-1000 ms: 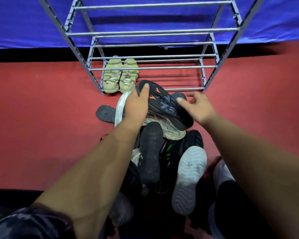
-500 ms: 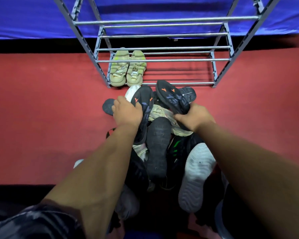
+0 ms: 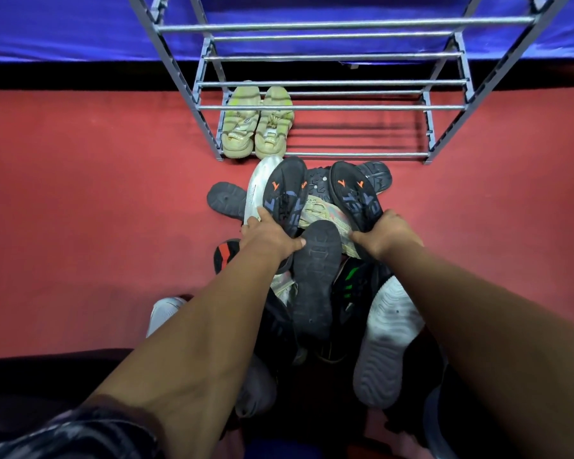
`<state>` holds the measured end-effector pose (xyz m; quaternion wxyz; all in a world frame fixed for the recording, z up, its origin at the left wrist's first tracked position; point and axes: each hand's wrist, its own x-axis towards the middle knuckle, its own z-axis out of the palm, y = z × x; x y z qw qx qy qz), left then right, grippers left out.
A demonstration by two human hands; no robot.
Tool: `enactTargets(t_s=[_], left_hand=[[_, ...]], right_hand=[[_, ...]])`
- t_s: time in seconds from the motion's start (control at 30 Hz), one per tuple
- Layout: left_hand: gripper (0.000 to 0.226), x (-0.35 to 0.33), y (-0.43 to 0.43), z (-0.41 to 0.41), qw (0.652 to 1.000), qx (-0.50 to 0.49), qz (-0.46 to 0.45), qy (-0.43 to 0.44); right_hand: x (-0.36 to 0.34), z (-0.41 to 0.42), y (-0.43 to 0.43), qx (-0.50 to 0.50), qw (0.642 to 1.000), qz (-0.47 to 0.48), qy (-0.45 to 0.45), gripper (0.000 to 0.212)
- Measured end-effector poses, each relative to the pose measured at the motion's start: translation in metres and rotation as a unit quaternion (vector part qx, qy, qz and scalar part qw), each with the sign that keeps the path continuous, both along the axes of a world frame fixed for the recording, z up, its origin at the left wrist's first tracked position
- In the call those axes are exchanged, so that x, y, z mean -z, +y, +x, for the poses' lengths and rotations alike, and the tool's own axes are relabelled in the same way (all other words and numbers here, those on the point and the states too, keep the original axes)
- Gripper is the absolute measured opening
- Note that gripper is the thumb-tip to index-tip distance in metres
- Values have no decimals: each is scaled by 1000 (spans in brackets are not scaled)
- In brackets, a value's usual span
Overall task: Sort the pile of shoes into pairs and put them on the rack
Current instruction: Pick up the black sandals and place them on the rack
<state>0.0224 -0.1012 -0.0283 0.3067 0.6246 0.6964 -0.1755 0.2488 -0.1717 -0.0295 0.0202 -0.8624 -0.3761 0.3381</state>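
A pile of shoes (image 3: 315, 279) lies on the red floor in front of a grey metal rack (image 3: 328, 107). My left hand (image 3: 272, 238) grips the heel of a black shoe with orange marks on its sole (image 3: 284, 193), sole up. My right hand (image 3: 386, 235) grips the heel of the matching black shoe (image 3: 353, 197), also sole up. The two soles stand side by side above the pile, toes toward the rack. A pair of pale yellow sneakers (image 3: 257, 122) sits at the left end of the rack's bottom shelf.
The pile holds several more shoes: a white-soled one (image 3: 386, 339), a long dark sole (image 3: 315, 279), a dark sandal (image 3: 226, 200) at the left. Blue cloth (image 3: 80, 24) hangs behind the rack. Red floor (image 3: 80, 210) spreads on both sides.
One black orange-marked shoe was held between both hands; now each hand grips one of the pair. The soles have come side by side and the view has moved closer to the rack.
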Motion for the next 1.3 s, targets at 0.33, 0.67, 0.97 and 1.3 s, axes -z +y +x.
enactTargets(t_s=[0.33, 0.67, 0.97, 1.3], left_hand=[[151, -8, -15, -8, 998, 53, 0, 31], [89, -41, 8, 25, 987, -79, 36, -139], [107, -45, 47, 92, 974, -70, 68, -206], [108, -1, 107, 152, 983, -15, 94, -159]], right_hand=[[-10, -3, 1, 19, 999, 17, -28, 83], [-41, 15, 8, 120, 972, 202, -12, 49], [-12, 71, 60, 170, 963, 208, -21, 76], [9, 111, 138, 158, 960, 231, -21, 70]])
